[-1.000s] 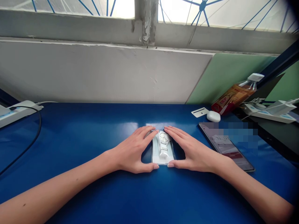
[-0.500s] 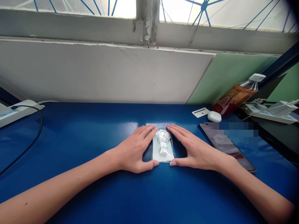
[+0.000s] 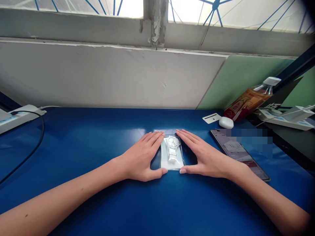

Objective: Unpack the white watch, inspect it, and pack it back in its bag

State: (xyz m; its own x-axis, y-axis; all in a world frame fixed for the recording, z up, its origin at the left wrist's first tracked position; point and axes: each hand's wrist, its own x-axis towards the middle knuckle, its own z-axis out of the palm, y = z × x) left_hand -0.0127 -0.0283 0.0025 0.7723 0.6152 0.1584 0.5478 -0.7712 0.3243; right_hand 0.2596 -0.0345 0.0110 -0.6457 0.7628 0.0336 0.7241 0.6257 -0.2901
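A white wristwatch (image 3: 172, 143) lies in a clear plastic packet (image 3: 165, 163) with a pale backing card, flat on the blue tabletop (image 3: 157, 203). My left hand (image 3: 145, 154) rests at the packet's left side, fingertips by its top left corner and thumb at the bottom left one. On the right side my right hand (image 3: 204, 155) mirrors it, with fingers by the top right corner and thumb at the bottom right. Both hands are open, thumbs spread wide from the fingers, framing the packet without lifting it. Whether every fingertip touches the plastic I cannot tell.
To the right lie a smartphone (image 3: 238, 152), a white earbud case (image 3: 226, 123) and a white card (image 3: 211, 118). A drink bottle (image 3: 249, 100) leans behind them, near a power strip (image 3: 285, 120). Another power strip (image 3: 22, 118) with a black cable (image 3: 40, 141) is at left.
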